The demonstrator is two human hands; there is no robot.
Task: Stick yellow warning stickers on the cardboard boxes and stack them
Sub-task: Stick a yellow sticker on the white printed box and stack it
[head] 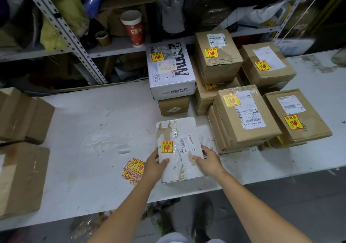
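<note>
A white taped box (pixel 180 141) lies on the white table near its front edge, with a yellow warning sticker (pixel 166 146) on its top. My left hand (pixel 156 165) grips its left side, thumb on top. My right hand (pixel 207 161) grips its right side, thumb on top. A fanned pile of yellow stickers (pixel 133 168) lies on the table just left of my left hand. Behind and to the right stand stacked boxes bearing stickers: a white printed box (pixel 170 70) and several brown boxes (pixel 243 117).
Two plain brown boxes (pixel 22 119) sit at the table's left edge. A metal shelf behind holds a red paper cup (pixel 133 29), a tape roll (pixel 102 37) and bags. The table's front edge (pixel 187 194) runs just below the white box.
</note>
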